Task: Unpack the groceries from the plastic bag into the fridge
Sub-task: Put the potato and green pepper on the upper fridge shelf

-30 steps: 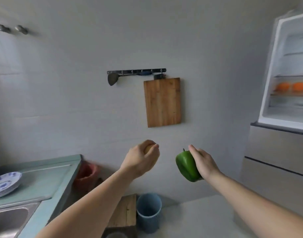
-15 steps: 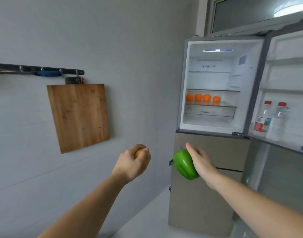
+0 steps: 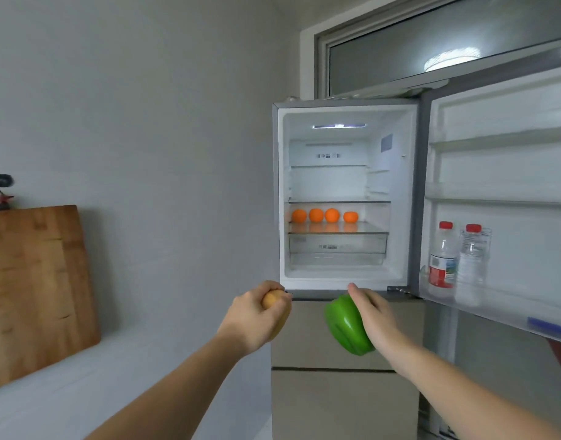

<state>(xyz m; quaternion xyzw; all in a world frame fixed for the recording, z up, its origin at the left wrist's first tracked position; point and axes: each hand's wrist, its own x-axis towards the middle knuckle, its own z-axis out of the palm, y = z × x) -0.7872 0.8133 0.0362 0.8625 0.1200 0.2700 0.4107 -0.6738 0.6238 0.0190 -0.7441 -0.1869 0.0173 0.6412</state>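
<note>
The fridge (image 3: 345, 281) stands ahead with its upper door (image 3: 507, 173) swung open to the right. My left hand (image 3: 257, 315) grips a small tan potato (image 3: 272, 299), mostly hidden by my fingers. A green bell pepper (image 3: 344, 327) is held in my right hand (image 3: 372, 315). Both hands are raised side by side just below the open compartment's bottom edge. Several oranges (image 3: 324, 215) sit in a row on a glass shelf (image 3: 337, 231) inside. The plastic bag is out of view.
Two bottles with red caps (image 3: 442, 255) stand in the lower door rack. A clear drawer (image 3: 336, 252) sits under the orange shelf; the upper shelves hold nothing. Closed drawer fronts (image 3: 342, 401) lie below. A wooden cutting board (image 3: 34, 290) hangs on the left wall.
The view has swung right, from the sink and cutting board to the open fridge, which is now nearer and centred. Both hands keep the potato and the pepper, still raised.
</note>
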